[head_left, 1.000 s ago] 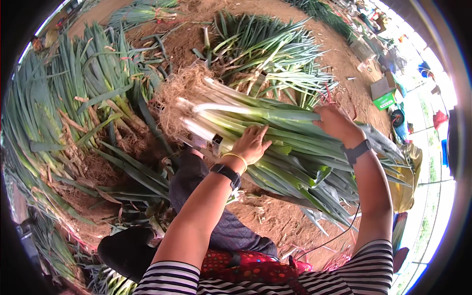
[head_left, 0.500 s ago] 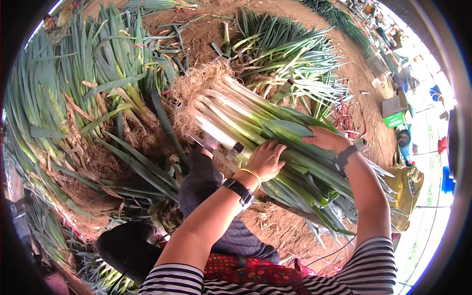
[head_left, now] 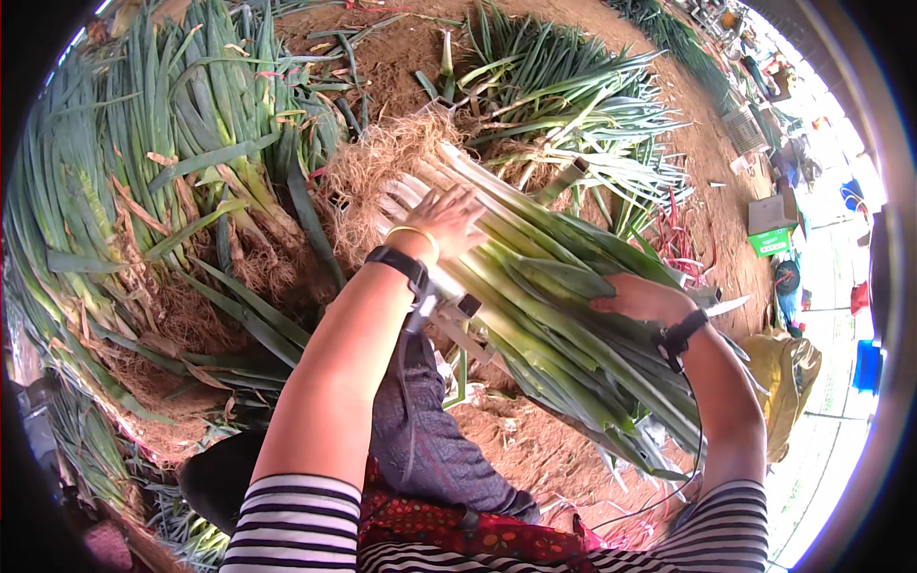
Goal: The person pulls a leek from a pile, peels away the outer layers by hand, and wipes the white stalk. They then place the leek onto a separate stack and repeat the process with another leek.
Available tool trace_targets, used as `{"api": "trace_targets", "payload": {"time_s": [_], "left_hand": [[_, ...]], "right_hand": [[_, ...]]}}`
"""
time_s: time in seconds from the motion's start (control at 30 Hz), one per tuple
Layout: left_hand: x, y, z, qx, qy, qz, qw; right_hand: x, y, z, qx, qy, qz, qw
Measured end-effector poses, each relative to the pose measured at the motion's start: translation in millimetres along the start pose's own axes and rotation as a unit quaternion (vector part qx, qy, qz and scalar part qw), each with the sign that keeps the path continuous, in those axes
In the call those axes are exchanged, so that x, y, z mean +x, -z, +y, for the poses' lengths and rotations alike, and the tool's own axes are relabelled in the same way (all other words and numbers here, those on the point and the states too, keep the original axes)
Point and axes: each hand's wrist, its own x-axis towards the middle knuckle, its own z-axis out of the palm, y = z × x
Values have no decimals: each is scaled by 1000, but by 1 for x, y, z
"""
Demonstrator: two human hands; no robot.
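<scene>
A thick bundle of long green onions [head_left: 549,258] lies across a low metal stand [head_left: 468,329], its brown roots toward the upper left and its leaves toward the lower right. My left hand [head_left: 447,220] rests on the white stalks near the roots, open with fingers spread. Farther down the bundle, my right hand [head_left: 642,296] lies over the green leaves. Its fingers point left and are partly hidden among the leaves. Both wrists wear dark bands, and the left one also has a yellow bracelet.
Tall green onions [head_left: 124,172] are piled at the left, roots downward. Another heap of green onions [head_left: 583,115] lies on the brown ground beyond the bundle. Red strings [head_left: 683,239], a green-and-white box [head_left: 769,229] and a yellow sack [head_left: 788,382] are at the right.
My left hand has moved up and left, from the middle of the bundle to the white stalks near the roots. My right hand has shifted slightly down along the leaves.
</scene>
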Motion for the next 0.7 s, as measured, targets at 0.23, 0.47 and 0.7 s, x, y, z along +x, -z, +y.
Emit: {"api": "trace_targets", "payload": {"time_s": [0.23,0.47,0.7], "left_hand": [[-8,-50,-35,-44,-28,3,999],[11,-54,-33,-47,-46,-49,997],[-64,39,-45,-422,-105,-4,901]], "right_hand": [[-12,-18,-25,70,2,91,993],[-9,-29,-32,-101,-6,60,993],[-15,-26,-43,-190,-32,64,979]]}}
